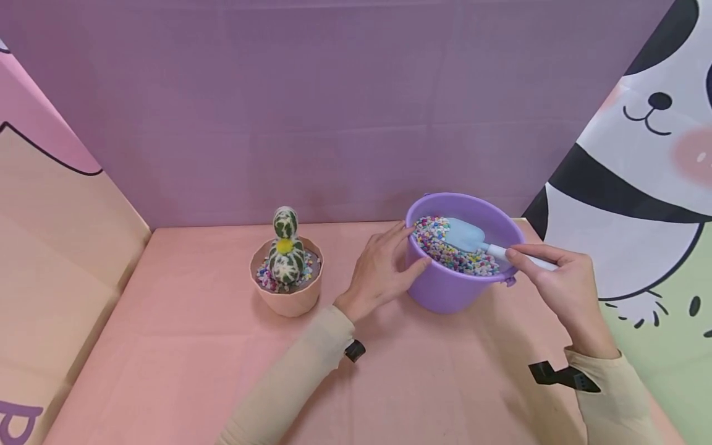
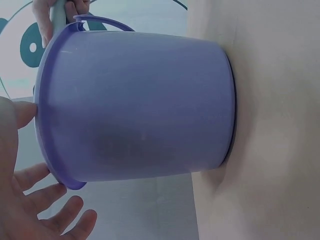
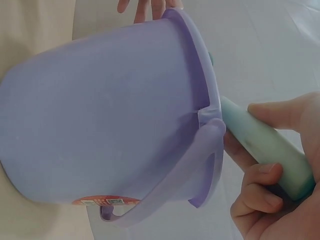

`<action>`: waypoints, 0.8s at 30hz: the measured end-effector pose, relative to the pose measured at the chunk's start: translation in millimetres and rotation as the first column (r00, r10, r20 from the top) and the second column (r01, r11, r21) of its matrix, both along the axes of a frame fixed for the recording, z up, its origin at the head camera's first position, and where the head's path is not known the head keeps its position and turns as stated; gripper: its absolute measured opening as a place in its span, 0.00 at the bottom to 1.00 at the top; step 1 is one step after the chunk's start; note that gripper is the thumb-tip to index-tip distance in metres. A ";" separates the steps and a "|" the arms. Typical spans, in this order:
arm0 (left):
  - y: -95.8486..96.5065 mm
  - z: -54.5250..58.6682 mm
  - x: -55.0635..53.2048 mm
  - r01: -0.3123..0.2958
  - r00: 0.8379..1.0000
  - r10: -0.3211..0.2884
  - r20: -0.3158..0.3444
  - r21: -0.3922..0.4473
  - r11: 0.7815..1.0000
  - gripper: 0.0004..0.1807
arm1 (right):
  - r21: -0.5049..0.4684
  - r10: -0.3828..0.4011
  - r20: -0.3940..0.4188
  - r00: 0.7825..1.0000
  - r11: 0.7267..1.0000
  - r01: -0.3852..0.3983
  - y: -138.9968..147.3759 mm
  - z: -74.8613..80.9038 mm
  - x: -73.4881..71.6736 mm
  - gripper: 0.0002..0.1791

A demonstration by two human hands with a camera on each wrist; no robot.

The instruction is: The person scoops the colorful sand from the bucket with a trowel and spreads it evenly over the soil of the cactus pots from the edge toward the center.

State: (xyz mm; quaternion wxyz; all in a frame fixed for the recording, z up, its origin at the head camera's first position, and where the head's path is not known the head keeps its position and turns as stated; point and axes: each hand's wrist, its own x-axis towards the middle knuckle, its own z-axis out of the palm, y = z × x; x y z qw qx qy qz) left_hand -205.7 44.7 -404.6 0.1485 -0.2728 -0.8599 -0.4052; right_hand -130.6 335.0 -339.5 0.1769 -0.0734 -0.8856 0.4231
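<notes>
A purple bucket [image 1: 453, 287] stands on the table, partly filled with small multicoloured beads [image 1: 458, 256]. My right hand [image 1: 562, 281] grips the white handle of a small scoop [image 1: 464, 235], whose light blue blade lies on the beads inside. In the right wrist view, the fingers curl round the pale handle [image 3: 272, 150] beside the rim. My left hand [image 1: 384, 269] touches the bucket's left rim with thumb and fingertips. Its fingers are spread and relaxed in the left wrist view, the last two apart from the bucket [image 2: 135, 105].
Left of the bucket, a peach faceted pot [image 1: 289, 303] holds a felt-like cactus [image 1: 286, 259] with a yellow flower and coloured beads round its base. The bucket's handle [image 3: 175, 175] hangs down its side. A purple backdrop [image 1: 334, 111] and a panda-printed panel [image 1: 628, 241] border the pink table [image 1: 183, 371].
</notes>
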 end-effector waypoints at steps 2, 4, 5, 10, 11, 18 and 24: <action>-0.4 0.2 1.6 0.004 1.000 -0.004 -0.014 -0.009 1.000 0.39 | -0.003 -0.006 -0.003 1.000 1.000 0.006 -1.6 0.0 0.5 0.26; -0.9 0.4 3.7 0.010 1.000 -0.010 -0.023 -0.016 1.000 0.39 | -0.010 -0.008 -0.002 1.000 1.000 0.008 -3.1 0.0 1.0 0.26; -1.2 0.3 4.6 0.012 1.000 -0.013 -0.028 -0.018 1.000 0.40 | -0.015 -0.010 -0.003 1.000 1.000 0.010 -3.9 -0.2 0.9 0.26; -3.4 1.4 8.7 0.019 0.999 -0.020 -0.035 -0.021 1.000 0.39 | -0.024 -0.006 -0.016 1.000 1.000 0.006 -5.9 -0.9 0.9 0.25; -4.2 1.7 9.5 0.021 0.999 -0.021 -0.037 -0.022 1.000 0.38 | -0.022 -0.003 -0.020 1.000 1.000 0.003 -6.0 -1.1 1.1 0.24; -13.3 4.1 16.2 0.017 0.999 -0.019 -0.046 -0.027 0.999 0.32 | -0.018 0.014 -0.048 0.999 1.000 -0.015 -9.1 -1.5 2.0 0.21; -24.2 4.9 22.0 0.021 0.999 -0.022 -0.026 -0.035 0.999 0.30 | -0.009 0.043 -0.071 0.997 0.999 -0.043 -17.3 -0.8 2.1 0.20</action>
